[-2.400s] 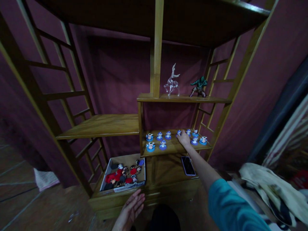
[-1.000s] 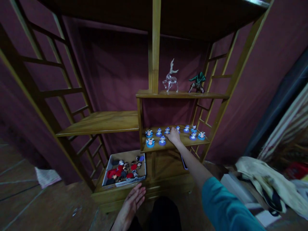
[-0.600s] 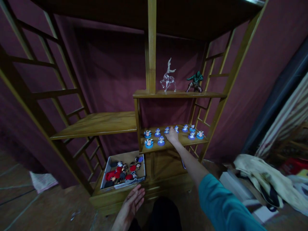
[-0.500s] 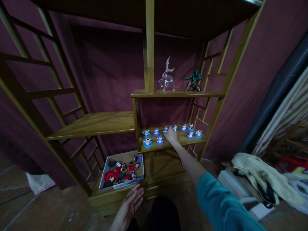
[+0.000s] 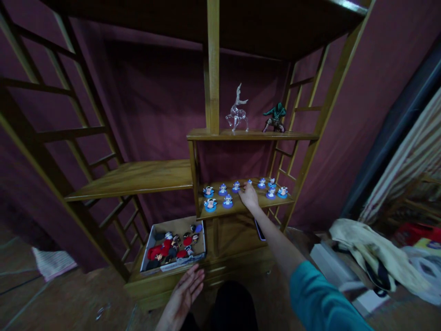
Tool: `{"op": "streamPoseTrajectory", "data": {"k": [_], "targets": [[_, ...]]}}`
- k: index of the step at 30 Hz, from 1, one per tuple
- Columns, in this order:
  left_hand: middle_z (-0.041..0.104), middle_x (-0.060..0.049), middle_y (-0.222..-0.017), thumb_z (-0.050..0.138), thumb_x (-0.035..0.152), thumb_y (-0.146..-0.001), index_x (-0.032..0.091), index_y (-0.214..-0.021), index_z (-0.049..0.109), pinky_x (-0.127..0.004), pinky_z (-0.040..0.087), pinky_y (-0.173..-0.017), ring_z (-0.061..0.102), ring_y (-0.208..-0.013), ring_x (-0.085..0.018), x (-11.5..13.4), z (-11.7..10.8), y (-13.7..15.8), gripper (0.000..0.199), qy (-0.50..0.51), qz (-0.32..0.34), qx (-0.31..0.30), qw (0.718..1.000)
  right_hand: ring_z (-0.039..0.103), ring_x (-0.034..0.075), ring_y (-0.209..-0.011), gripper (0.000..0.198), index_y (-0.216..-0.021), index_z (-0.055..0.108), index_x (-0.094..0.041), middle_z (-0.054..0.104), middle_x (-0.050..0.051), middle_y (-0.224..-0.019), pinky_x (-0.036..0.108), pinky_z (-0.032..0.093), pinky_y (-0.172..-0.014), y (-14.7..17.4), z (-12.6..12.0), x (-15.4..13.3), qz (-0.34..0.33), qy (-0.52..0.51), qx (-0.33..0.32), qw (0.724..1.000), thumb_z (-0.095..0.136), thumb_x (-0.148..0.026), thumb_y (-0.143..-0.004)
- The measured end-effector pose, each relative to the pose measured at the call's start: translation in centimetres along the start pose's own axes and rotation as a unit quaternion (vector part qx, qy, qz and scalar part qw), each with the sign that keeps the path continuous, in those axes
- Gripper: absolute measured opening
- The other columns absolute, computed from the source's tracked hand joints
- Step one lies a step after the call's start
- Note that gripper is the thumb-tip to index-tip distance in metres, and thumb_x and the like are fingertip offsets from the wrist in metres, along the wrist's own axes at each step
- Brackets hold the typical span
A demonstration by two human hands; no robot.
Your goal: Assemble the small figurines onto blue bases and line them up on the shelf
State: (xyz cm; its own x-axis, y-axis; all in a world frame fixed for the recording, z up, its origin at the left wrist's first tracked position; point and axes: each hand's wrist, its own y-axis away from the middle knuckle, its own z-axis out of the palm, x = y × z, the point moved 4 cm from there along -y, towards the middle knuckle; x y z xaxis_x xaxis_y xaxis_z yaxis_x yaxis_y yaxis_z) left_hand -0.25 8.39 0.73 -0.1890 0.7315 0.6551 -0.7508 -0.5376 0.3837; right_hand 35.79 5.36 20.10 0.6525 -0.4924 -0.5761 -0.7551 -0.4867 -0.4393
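Your right hand [image 5: 248, 196] is over the low shelf [image 5: 237, 207], with its fingers curled down. I can't tell if it is holding something, because the back of your hand hides what is under it. One peeking toy [image 5: 250, 182] shows just behind your fingertips, and I can't tell if you touch it. Just left of your fingers is a purple toy [image 5: 236, 186], with a front toy [image 5: 227, 201] nearer the edge. Right of your wrist stands another toy [image 5: 271, 193].

These toys are small and close together, so a sideways swing of your wrist could tip them. A bump to the front toy might send it over the edge. Your phone [image 5: 260, 230] lies below, partly behind your arm, so something falling could hit it.

If you lifted fast, you might knock the upper board [image 5: 253, 135] and shake the glass deer [image 5: 237, 115] and green figure [image 5: 275, 117].

Your left hand [image 5: 184, 294] is open with nothing in it, near the box [image 5: 177, 224] of jumbled toys [image 5: 161, 249]. Pushing it forward without looking could bump the box.
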Motion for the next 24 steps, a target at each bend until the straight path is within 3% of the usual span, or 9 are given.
{"op": "streamPoseTrajectory", "data": {"k": [5, 10, 15, 24], "targets": [[0.056, -0.013, -0.119, 0.061, 0.02, -0.072, 0.019, -0.118, 0.05, -0.037, 0.038, -0.096, 0.049, -0.112, -0.024, 0.0, -0.1, -0.3, 0.048, -0.002, -0.013, 0.028, 1.0, 0.049, 0.024, -0.106, 0.04, -0.11, 0.043, -0.014, 0.055, 0.013, -0.109, 0.033, 0.036, -0.09, -0.8, -2.1, 2.6, 0.077, 0.024, 0.057, 0.995, 0.05, -0.028, -0.073], [0.057, -0.013, -0.117, 0.062, 0.023, -0.072, 0.019, -0.119, 0.05, -0.035, 0.037, -0.097, 0.05, -0.112, -0.023, -0.4, 0.1, -0.6, 0.049, -0.002, -0.012, 0.016, 1.0, 0.048, 0.027, -0.108, 0.051, -0.112, 0.042, -0.012, 0.054, 0.017, -0.112, 0.035, 0.036, -0.089, -1.9, -1.8, 2.9, 0.112, 0.077, 0.013, 0.991, 0.057, -0.035, -0.069], [0.057, -0.013, -0.118, 0.062, 0.023, -0.072, 0.019, -0.119, 0.05, -0.035, 0.038, -0.096, 0.051, -0.111, -0.023, -0.4, -0.1, -0.7, 0.048, -0.01, -0.018, 0.023, 1.0, 0.053, 0.027, -0.103, 0.039, -0.104, 0.046, -0.013, 0.058, 0.016, -0.106, 0.036, 0.038, -0.085, -2.5, -1.3, 2.9, 0.116, 0.118, -0.006, 0.986, 0.055, -0.034, -0.073], [0.056, -0.012, -0.119, 0.062, 0.023, -0.073, 0.02, -0.118, 0.05, -0.035, 0.038, -0.095, 0.05, -0.111, -0.022, -0.5, -0.7, -1.0, 0.047, -0.008, -0.007, 0.012, 1.0, 0.054, 0.026, -0.101, 0.035, -0.101, 0.046, -0.014, 0.059, 0.014, -0.105, 0.036, 0.04, -0.084, -2.6, -1.1, 3.2, 0.112, 0.125, 0.003, 0.986, 0.055, -0.033, -0.072]]}}
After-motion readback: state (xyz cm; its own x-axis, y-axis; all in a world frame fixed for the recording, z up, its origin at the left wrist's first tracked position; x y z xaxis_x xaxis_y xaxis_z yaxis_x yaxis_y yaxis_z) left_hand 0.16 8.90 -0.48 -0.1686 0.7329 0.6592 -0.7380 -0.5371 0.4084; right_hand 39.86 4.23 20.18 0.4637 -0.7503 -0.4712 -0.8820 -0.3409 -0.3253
